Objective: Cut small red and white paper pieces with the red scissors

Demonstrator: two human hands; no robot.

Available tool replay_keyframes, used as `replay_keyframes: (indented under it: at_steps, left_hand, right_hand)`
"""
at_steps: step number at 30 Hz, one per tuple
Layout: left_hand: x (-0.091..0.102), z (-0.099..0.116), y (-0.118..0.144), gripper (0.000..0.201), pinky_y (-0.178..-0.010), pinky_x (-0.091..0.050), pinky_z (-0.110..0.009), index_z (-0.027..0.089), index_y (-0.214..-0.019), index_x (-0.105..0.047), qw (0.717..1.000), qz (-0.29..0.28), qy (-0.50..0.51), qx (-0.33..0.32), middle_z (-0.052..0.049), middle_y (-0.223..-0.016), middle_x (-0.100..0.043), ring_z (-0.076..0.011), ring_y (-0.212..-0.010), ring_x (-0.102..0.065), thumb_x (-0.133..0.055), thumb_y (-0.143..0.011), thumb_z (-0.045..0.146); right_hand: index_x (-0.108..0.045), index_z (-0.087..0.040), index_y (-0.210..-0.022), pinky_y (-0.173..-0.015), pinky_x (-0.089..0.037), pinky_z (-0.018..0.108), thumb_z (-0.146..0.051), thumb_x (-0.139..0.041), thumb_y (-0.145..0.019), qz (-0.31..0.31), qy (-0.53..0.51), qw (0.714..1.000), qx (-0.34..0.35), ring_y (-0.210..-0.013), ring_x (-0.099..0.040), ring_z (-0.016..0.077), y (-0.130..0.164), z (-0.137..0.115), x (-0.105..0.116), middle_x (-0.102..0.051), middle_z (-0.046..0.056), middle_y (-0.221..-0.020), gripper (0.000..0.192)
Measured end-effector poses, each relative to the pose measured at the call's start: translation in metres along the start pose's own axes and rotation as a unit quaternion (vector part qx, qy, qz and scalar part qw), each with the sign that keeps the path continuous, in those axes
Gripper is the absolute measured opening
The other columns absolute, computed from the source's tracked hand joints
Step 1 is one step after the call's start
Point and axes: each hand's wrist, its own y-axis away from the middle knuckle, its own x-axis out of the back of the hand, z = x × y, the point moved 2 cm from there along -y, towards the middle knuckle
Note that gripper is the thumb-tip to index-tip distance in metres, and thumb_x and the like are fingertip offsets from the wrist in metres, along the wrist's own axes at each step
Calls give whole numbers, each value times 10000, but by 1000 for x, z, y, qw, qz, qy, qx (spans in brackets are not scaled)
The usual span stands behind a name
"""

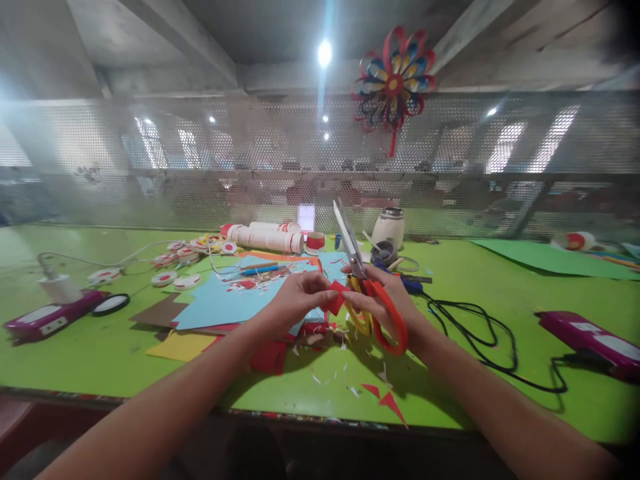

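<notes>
A small red piece of paper (pixel 335 299) is pinched between the thumb and fingers of my left hand (pixel 299 298). My right hand (pixel 391 298) holds a pair of scissors (pixel 391 320) with orange and yellow handles, its blades pointing up and away from me. Fingertips of the right hand also reach the edge of the red paper. Below the hands, red paper scraps (pixel 393 405) and thin white slivers lie on the green table (pixel 320 397). Left of them is a stack of coloured sheets, a light blue sheet (pixel 210 303) on top.
White rolled tubes (pixel 265 238) and a pale jar (pixel 390 229) stand at the back. Purple power strips (pixel 590 340) lie at both sides, with a black cable (pixel 507 363) on the right. A paper flower (pixel 394 83) hangs above the mesh partition (pixel 240 153).
</notes>
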Motion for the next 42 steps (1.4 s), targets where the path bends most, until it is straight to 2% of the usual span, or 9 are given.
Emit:
replay_keyframes:
  at_steps: [5,10,18,22,26,29,34,38,42]
  left_hand:
    - [-2,-1,1,263,-674,-476,-282,137,-678,-543,986,57,155,36,15,-651,-614,-97,-617,-585,-782,-610,224]
    - [-7,1,2,267,-657,-481,-273,138,-634,-516,980,74,180,51,27,-604,-586,-93,-595,-579,-778,-595,175]
    - [-6,4,6,174,-677,-500,-311,132,-703,-552,977,21,199,73,-30,-687,-607,-123,-638,-577,-678,-714,251]
    - [-5,2,5,236,-558,-439,-226,115,-771,-585,973,-3,214,90,-50,-717,-600,-103,-611,-546,-628,-777,347]
    - [-3,3,6,216,-532,-392,-174,114,-731,-581,968,-32,209,133,12,-619,-547,-37,-517,-481,-695,-735,298]
    - [3,4,6,219,-547,-395,-182,116,-685,-585,975,-41,164,142,9,-587,-568,-45,-524,-512,-720,-710,286]
    - [9,1,5,199,-556,-403,-213,113,-669,-616,980,-55,108,155,-39,-638,-637,-86,-578,-563,-745,-676,264]
    - [7,-2,6,178,-580,-407,-227,105,-680,-631,976,-78,119,164,-60,-665,-650,-90,-588,-573,-734,-688,250]
    - [8,-2,6,146,-583,-408,-225,114,-734,-641,976,-68,138,153,-25,-632,-613,-85,-581,-575,-704,-726,246]
  right_hand:
    - [-573,-186,-1107,-605,-490,302,-359,-673,-738,42,-11,999,7,-626,-584,156,0,0,-1,-615,-1,-728,420]
    - [-584,-186,-1089,-657,-513,321,-341,-696,-717,49,19,998,27,-789,-623,203,1,-2,-6,-653,47,-856,418]
    - [-606,-212,-1076,-700,-517,333,-295,-694,-720,19,14,999,37,-767,-617,179,4,-3,-5,-642,32,-883,376]
    - [-582,-210,-1124,-601,-492,286,-289,-667,-759,-35,-36,999,21,-619,-574,129,7,-6,-2,-608,-11,-762,383]
    - [-590,-189,-1135,-603,-471,274,-267,-668,-758,-67,-45,996,26,-622,-559,117,8,-9,-1,-599,-10,-773,392]
    - [-579,-183,-1144,-560,-446,268,-289,-654,-772,-55,-46,997,16,-574,-527,114,6,-5,0,-576,-25,-700,394]
    - [-591,-213,-1092,-564,-451,283,-309,-649,-756,20,-39,999,5,-586,-539,136,0,7,3,-567,-34,-673,354]
    - [-615,-235,-1054,-618,-471,299,-317,-657,-739,42,-42,998,-4,-640,-547,147,-3,15,5,-593,-16,-728,328]
    - [-623,-216,-1038,-664,-471,312,-323,-679,-726,42,-51,998,4,-674,-560,154,-3,16,6,-604,-10,-763,335]
